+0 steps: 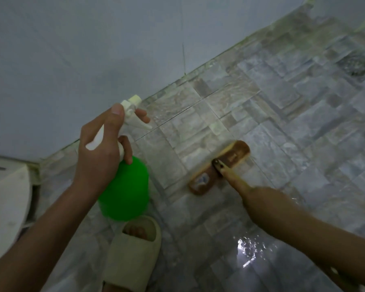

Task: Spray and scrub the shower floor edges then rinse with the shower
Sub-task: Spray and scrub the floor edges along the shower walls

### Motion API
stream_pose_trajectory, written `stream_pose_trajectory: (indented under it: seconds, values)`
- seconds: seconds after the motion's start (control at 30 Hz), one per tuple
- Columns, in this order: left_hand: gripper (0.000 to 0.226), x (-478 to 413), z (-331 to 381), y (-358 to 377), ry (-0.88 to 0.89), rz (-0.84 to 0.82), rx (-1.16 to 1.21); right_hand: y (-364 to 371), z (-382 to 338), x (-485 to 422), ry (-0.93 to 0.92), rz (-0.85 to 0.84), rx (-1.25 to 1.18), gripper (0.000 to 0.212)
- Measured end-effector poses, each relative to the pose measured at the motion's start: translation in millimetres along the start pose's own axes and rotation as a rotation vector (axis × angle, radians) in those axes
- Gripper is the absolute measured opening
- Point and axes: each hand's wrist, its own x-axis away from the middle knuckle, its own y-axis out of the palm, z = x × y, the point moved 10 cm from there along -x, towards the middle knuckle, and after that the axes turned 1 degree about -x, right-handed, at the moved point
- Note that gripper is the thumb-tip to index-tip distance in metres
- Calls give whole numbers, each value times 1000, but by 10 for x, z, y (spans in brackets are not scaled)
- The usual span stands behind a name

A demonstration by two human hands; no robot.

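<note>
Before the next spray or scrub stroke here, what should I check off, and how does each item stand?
1. Left hand grips the spray bottle, a finger on the trigger: ok.
2. Nozzle aimed toward the floor edge at the wall: ok.
3. Right hand holds the brush handle: ok.
4. Brush head on the edge: not ok, it rests on tiles away from the wall.
5. Liquid left in the bottle: cannot tell, opaque green.
6. Drain unblocked: cannot tell, blurred.

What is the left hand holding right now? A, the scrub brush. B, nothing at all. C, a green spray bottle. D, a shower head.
C: the left hand grips the green spray bottle at its white trigger head, while the right hand holds the brush by its handle.
</note>
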Motion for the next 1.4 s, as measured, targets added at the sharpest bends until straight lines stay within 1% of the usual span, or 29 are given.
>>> stream_pose_trajectory:
  seconds: [0.1, 0.17, 0.2, 0.27, 0.37, 0.4, 0.47, 0.5, 0.57, 0.6, 0.67, 0.77, 0.8, 0.83, 0.9, 0.97, 1.0, 1.03, 1.1, 1.17, 1.2, 1.27, 1.3, 1.33, 1.37, 1.4]
  values:
    - [41, -87, -90, -128, -22, 5, -13, -358, -540, -702, -89, 159, -109, 76]
    - [45, -162, -137, -255, -15, 6, -14, -554, -720, -1117, -50, 256, -161, 73]
    - [48, -221, -156, -347, -7, 17, 9, -580, -758, -1194, -6, 278, -192, 72]
    - [49, -303, -204, -525, -24, 49, 59, -426, -770, -1041, 74, 248, -288, 69]
    - [52, -396, -281, -675, -62, 48, 57, -16, -970, -513, 80, 137, -317, 80]
    - [54, -416, -299, -702, -64, 41, 49, -42, -979, -553, 95, 131, -345, 78]
    - [57, -481, -337, -730, -68, 19, 61, -395, -964, -985, 116, 258, -371, 63]
    - [59, -509, -354, -727, -71, 15, 78, -613, -938, -1266, 129, 327, -356, 63]
    - [54, -564, -404, -733, -70, 12, 112, -1007, -878, -1746, 152, 410, -293, 75]
    - [46, -584, -422, -723, -66, 8, 115, -1099, -826, -1850, 179, 414, -275, 78]
    - [38, -618, -439, -666, -62, -27, 105, -922, -758, -1715, 237, 358, -295, 77]
    - [42, -653, -478, -555, -76, -71, 102, -432, -1113, -1109, 138, 231, -329, 71]
    - [45, -656, -489, -529, -86, -78, 101, -424, -1191, -1128, 95, 231, -328, 71]
    - [46, -662, -489, -512, -85, -82, 100, -519, -1204, -1231, 103, 279, -319, 72]
    - [43, -674, -455, -509, -56, -85, 91, -839, -1019, -1594, 230, 371, -313, 74]
    - [41, -690, -416, -564, -24, -66, 105, -1097, -874, -1783, 330, 397, -366, 77]
    - [41, -703, -405, -604, -18, -59, 120, -1054, -874, -1765, 374, 395, -402, 77]
    - [42, -715, -414, -634, -19, -51, 131, -948, -929, -1683, 389, 381, -443, 77]
    - [42, -736, -438, -681, -28, -46, 125, -734, -1192, -1464, 339, 352, -515, 75]
    - [40, -756, -456, -711, -26, -43, 103, -758, -1224, -1515, 311, 387, -481, 73]
    - [38, -765, -452, -711, -17, -47, 88, -870, -1094, -1647, 354, 435, -482, 73]
    - [36, -787, -442, -705, 0, -57, 77, -1131, -679, -1841, 529, 492, -532, 74]
    - [35, -809, -446, -706, 0, -61, 87, -1224, -546, -1853, 611, 497, -555, 75]
    - [34, -828, -456, -701, -7, -66, 106, -1218, -514, -1836, 656, 489, -569, 75]
    - [35, -858, -469, -684, -13, -76, 125, -1174, -574, -1815, 647, 498, -577, 73]
    - [36, -897, -483, -647, -18, -93, 135, -1120, -694, -1796, 594, 519, -577, 73]
